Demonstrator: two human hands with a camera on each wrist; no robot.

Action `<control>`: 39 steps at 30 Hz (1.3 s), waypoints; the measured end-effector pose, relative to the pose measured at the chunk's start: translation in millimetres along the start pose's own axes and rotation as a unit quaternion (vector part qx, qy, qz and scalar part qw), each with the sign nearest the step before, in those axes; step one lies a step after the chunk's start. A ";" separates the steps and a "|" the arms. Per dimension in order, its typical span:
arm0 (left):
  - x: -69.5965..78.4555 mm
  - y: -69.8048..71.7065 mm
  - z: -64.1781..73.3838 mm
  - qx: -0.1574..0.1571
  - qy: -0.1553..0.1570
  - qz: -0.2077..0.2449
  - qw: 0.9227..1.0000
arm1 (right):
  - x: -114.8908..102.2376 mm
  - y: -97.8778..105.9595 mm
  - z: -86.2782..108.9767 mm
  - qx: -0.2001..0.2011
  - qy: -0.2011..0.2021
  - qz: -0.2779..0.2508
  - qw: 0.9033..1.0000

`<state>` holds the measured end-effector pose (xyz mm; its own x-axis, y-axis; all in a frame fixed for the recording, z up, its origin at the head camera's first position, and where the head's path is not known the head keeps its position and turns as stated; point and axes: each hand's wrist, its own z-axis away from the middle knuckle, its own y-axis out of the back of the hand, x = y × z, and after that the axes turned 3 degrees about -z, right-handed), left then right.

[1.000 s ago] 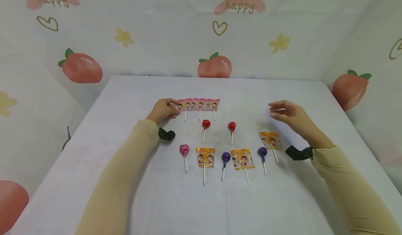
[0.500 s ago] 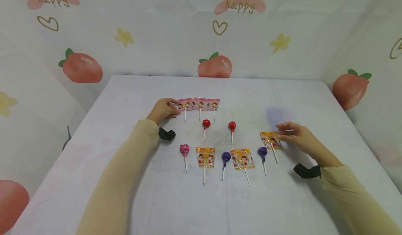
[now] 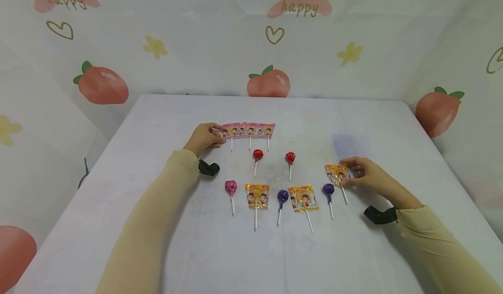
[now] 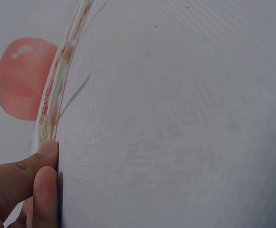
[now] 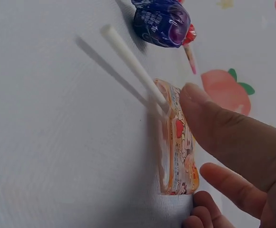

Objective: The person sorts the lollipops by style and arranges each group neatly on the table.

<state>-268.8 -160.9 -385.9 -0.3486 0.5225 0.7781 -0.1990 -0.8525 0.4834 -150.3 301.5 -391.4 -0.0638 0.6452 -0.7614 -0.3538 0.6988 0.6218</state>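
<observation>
My left hand (image 3: 206,135) pinches the left edge of the leftmost pink-wrapped lollipop (image 3: 231,130) in the head view. Its thumb (image 4: 46,148) is at the wrapper's edge in the left wrist view. That lollipop lies in a row with two more pink-wrapped lollipops (image 3: 268,131), sticks toward me. At the right, my right hand (image 3: 370,179) holds the right side of an orange-wrapped lollipop (image 3: 335,174) between thumb and fingers. In the right wrist view this wrapper (image 5: 181,147) lies on the table between the thumb and the other fingers, with its white stick pointing away.
Two red lollipops (image 3: 290,157) lie mid-table. Nearer me is a row with a pink lollipop (image 3: 231,187), two purple lollipops (image 3: 282,196) and two orange-wrapped lollipops (image 3: 304,198). A peach-print cloth (image 3: 212,67) hangs behind the white table (image 3: 177,250).
My right hand has come down toward me from the far right of the table, and its thumb and fingers have closed in on the orange-wrapped lollipop. The left hand has stayed put.
</observation>
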 end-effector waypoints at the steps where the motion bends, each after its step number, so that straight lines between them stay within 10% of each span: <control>1: 0.0 -0.1 -0.4 0.000 -0.001 0.002 1.000 | -0.2 -0.2 -0.6 -0.002 0.004 0.004 1.000; 23: 0.7 -0.6 0.5 0.001 -0.010 0.004 1.000 | -9.6 1.8 -4.7 0.017 -0.043 0.024 0.999; 39: -0.7 -1.1 -2.0 0.005 -0.010 0.006 1.000 | -23.0 15.2 -9.2 0.114 -0.047 -0.011 0.992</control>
<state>-270.2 -160.3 -387.8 -0.3319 0.5123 0.7921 -0.1859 -0.8587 0.4775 -162.8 294.4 -366.2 0.0324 0.6470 -0.7618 -0.1338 0.7582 0.6382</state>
